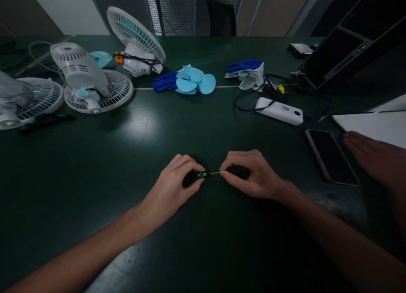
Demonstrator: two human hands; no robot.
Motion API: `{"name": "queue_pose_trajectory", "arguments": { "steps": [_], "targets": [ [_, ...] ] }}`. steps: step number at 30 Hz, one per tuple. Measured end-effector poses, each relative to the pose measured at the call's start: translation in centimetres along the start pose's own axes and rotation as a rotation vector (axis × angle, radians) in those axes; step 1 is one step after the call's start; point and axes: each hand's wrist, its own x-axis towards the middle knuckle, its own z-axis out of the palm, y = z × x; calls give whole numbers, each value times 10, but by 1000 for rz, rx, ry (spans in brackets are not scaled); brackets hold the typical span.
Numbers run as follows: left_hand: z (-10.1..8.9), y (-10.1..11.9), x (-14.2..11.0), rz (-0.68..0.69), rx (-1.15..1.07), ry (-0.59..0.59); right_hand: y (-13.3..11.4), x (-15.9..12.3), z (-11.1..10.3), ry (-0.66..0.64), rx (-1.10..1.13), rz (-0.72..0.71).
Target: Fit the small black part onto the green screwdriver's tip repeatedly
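Going by the head view, working low over the green table [104,166], nearer than the fans [83,70] and blue blades [194,78]. Pinching a small black piece [202,174], showing pale print, between thumb and fingers of the left hand [177,178]. Closing right thumb and forefinger on a thin rod [213,173], with the right hand [253,174] facing the left across a short gap. Spanning that gap with the rod, running nearly level from the black piece to the right fingertips. Not being able to tell of anything more in the right palm, given the dark hollow there.

For doing well, judging best: steadying both wrists, squeezing gently, aligning any push or turn with the rod, avoiding sideways bending. Possibly risking a slip when pinching only the very tip. Minding also the phone [332,157] and another person's hand [374,157], lying well apart at right.
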Motion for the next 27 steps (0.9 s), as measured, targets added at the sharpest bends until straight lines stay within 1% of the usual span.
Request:
{"name": "queue_pose_trajectory", "arguments": {
  "steps": [9, 11, 14, 16, 18, 24, 27],
  "targets": [
    [-1, 3, -1, -14, -17, -8, -2, 1, 2, -14, -43, 10],
    [-1, 2, -1, -10, -30, -13, -5, 3, 4, 15, 37, 32],
    [-1, 2, 0, -8, -40, -25, -11, 5, 5, 97, 265, 88],
    [-1, 1, 1, -8, -34, -25, -13, 6, 4, 118, 340, 104],
    [-1, 1, 1, -11, -29, -23, -13, 5, 4, 104, 311, 98],
    [-1, 2, -1, -1, -17, -13, -6, 2, 6, 23, 59, 15],
    [-1, 1, -2, 5, -23, -3, -5, 1, 8, 3, -26, -9]
  ]
}}
